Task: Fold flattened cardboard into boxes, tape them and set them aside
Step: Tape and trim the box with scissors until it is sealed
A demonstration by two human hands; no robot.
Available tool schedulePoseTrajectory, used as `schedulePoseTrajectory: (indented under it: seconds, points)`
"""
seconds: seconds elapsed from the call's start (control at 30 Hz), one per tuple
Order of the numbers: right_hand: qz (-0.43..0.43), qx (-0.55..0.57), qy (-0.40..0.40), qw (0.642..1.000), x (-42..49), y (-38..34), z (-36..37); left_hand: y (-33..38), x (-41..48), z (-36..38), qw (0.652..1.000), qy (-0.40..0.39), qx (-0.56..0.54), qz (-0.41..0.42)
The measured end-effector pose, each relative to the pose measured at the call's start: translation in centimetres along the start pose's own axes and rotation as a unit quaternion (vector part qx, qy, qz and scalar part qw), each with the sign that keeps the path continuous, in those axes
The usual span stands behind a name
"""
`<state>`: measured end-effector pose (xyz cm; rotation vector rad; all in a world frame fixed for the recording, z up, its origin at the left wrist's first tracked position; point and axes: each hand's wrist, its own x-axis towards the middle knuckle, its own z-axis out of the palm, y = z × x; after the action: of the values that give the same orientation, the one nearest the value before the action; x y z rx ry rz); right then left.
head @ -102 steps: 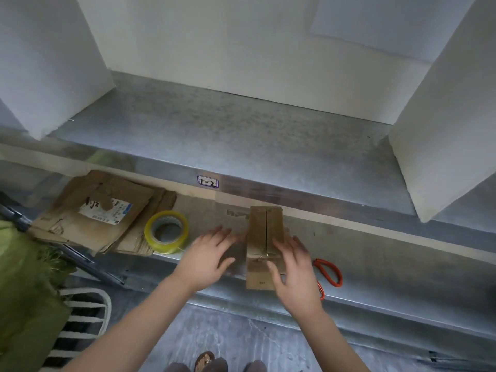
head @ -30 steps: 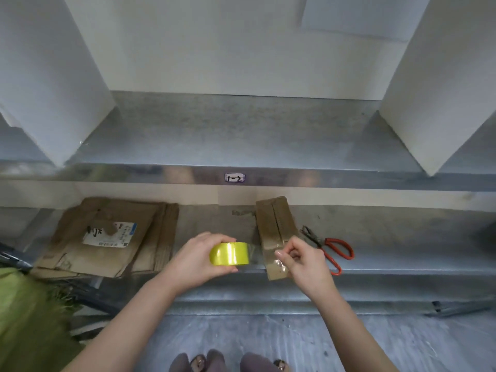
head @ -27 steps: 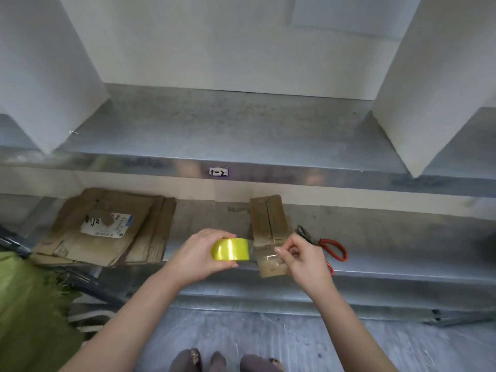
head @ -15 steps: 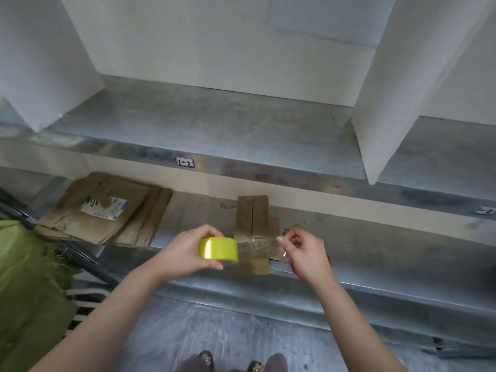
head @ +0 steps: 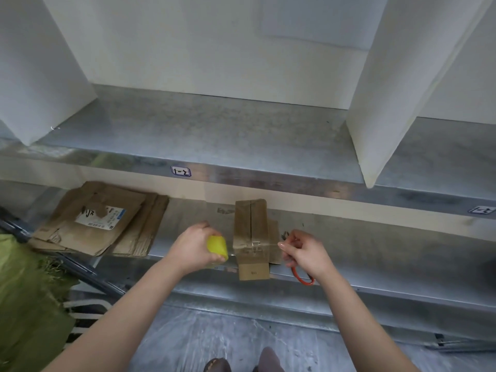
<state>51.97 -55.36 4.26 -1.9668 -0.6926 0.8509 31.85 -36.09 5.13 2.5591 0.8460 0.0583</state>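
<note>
- Head view: the left hand [head: 192, 247] grips a yellow tape roll [head: 217, 245], fingers curled round it, just left of the box [head: 251, 232].
- The right hand [head: 306, 253] is on the box's right side, fingers curled, thumb and forefinger pinching the free end of the tape.
- A clear strip [head: 255, 248] runs from the roll across the top of the box to the right hand, crossing the seam between the two closed flaps.
- The box is a small brown carton on the lower shelf [head: 375, 245], its near end hanging over the shelf's front edge, with one side flap sticking out to the right.
- Red-handled scissors [head: 302, 276] lie on the same shelf, mostly hidden under the right hand.
- A stack of flat cardboard [head: 99, 221] lies well to the left on that shelf, and its top sheet carries a white shipping label.
- The upper shelf [head: 214, 130] is bare grey metal between white dividers [head: 381, 89].
- A small tag [head: 181, 171] is stuck to its front edge, with another tag at the far right.
- A green bag [head: 24, 304] fills the lower left corner.
- The person's feet [head: 241, 365] show at the bottom edge.
</note>
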Motion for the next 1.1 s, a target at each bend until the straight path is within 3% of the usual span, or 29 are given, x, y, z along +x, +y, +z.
schedulePoseTrajectory:
  seconds: [0.67,0.8,0.97,1.1]
  points:
    - [0.047,-0.053,-0.020,0.997,4.6,1.4,1.6,-1.7,1.5,3.3,0.997,-0.039,-0.031,-0.059]
    - [0.047,-0.037,-0.002,0.998,4.9,3.4,2.4,-0.9,1.6,4.4,0.999,-0.024,-0.036,-0.032]
    - [0.059,0.022,0.018,0.998,4.8,4.0,4.1,-0.7,1.0,4.8,0.993,-0.035,0.098,0.054]
    - [0.046,0.048,0.050,0.997,4.6,3.6,5.3,-0.4,0.8,5.0,0.989,-0.028,0.124,0.081]
